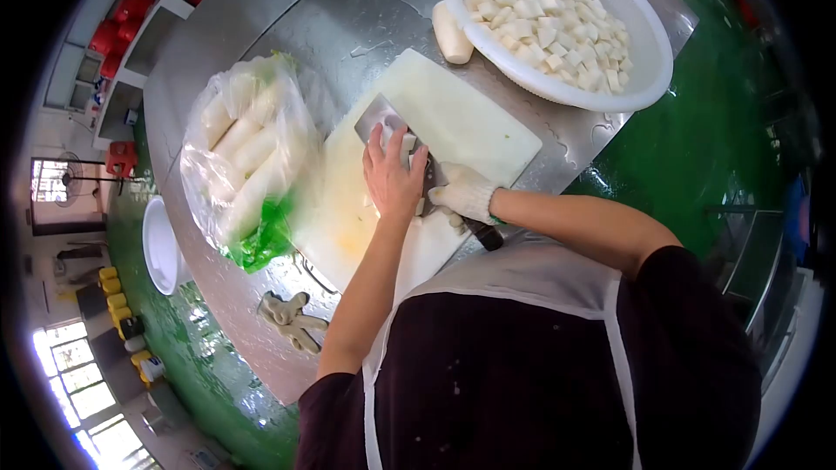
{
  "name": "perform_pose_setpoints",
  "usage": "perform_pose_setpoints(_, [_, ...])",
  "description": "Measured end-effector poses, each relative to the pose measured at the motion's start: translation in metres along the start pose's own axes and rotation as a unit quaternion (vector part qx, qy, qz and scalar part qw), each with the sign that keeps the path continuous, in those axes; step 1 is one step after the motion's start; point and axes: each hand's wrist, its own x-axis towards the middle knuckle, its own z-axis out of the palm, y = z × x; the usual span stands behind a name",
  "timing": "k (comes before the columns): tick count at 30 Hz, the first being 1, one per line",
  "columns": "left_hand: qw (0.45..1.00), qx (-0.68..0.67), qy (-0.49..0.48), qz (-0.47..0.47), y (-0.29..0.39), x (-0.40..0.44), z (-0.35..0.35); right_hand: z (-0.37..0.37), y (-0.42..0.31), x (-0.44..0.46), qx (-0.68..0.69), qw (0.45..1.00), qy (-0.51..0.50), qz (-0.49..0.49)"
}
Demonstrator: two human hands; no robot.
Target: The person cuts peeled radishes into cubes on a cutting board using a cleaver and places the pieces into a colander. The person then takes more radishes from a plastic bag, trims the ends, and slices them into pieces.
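My left hand (394, 176), bare, lies over the broad blade of a cleaver (375, 117), its fingers curved around white radish pieces (407, 143) on the metal. In a whitish knit glove, my right hand (466, 193) grips the cleaver near its black handle, whose end sticks out below the glove. Both hands are above a white cutting board (470, 113); a few small pieces lie under and beside them, partly hidden. A white colander (653, 78) heaped with diced radish stands at the upper right. Beside it rests a whole peeled radish (451, 33).
On the left, a clear plastic bag (248, 152) holds several peeled radishes. A crumpled glove (293, 320) lies on the steel table (231, 313) near its front left edge. A white basin (164, 246) is beyond that edge, over the wet green floor (187, 339).
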Motion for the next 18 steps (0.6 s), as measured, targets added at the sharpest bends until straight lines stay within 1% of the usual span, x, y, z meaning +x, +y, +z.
perform_pose_setpoints(1, [1.000,-0.013,0.017,-0.009,0.000,-0.001,0.000,0.002,0.003,0.005,0.012,1.000,-0.010,-0.003])
perform_pose_setpoints(2, [0.999,-0.022,0.049,0.001,0.000,-0.003,0.001,0.002,0.004,0.007,0.021,1.000,-0.021,-0.007])
perform_pose_setpoints(5, [0.996,-0.009,0.093,0.016,0.013,0.001,-0.007,0.002,-0.007,-0.005,0.008,0.999,-0.013,-0.050])
perform_pose_setpoints(6, [0.993,-0.013,0.109,0.047,0.022,0.010,-0.013,-0.001,-0.015,-0.011,-0.010,0.997,-0.011,-0.073])
perform_pose_setpoints(8, [0.985,-0.021,0.138,0.103,0.052,0.036,-0.031,-0.011,-0.030,-0.019,0.005,0.985,0.041,-0.168])
perform_pose_setpoints(9, [0.975,-0.031,0.162,0.147,0.070,0.053,-0.037,-0.018,-0.041,-0.026,0.011,0.975,0.066,-0.213])
perform_pose_setpoints(11, [0.948,-0.075,0.215,0.224,0.116,0.095,-0.044,-0.040,-0.086,-0.066,0.047,0.967,0.092,-0.233])
perform_pose_setpoints(12, [0.930,-0.096,0.233,0.268,0.140,0.117,-0.044,-0.053,-0.101,-0.077,0.037,0.956,0.136,-0.256])
perform_pose_setpoints(13, [0.914,-0.148,0.240,0.292,0.164,0.140,-0.039,-0.068,-0.113,-0.086,0.026,0.944,0.177,-0.278])
perform_pose_setpoints(14, [0.897,-0.195,0.240,0.317,0.189,0.158,-0.037,-0.088,-0.124,-0.093,-0.076,0.910,0.262,-0.314])
perform_pose_setpoints(15, [0.877,-0.260,0.194,0.353,0.207,0.177,-0.032,-0.108,-0.133,-0.101,-0.175,0.856,0.341,-0.346])
perform_pose_setpoints(16, [0.882,-0.255,0.126,0.374,0.225,0.185,-0.034,-0.124,-0.143,-0.113,-0.219,0.846,0.373,-0.310])
perform_pose_setpoints(17, [0.854,-0.307,0.137,0.397,0.227,0.199,-0.015,-0.142,-0.150,-0.124,-0.259,0.832,0.408,-0.273])
perform_pose_setpoints(18, [0.882,-0.262,0.114,0.375,0.221,0.194,-0.009,-0.169,-0.143,-0.120,-0.339,0.779,0.462,-0.253])
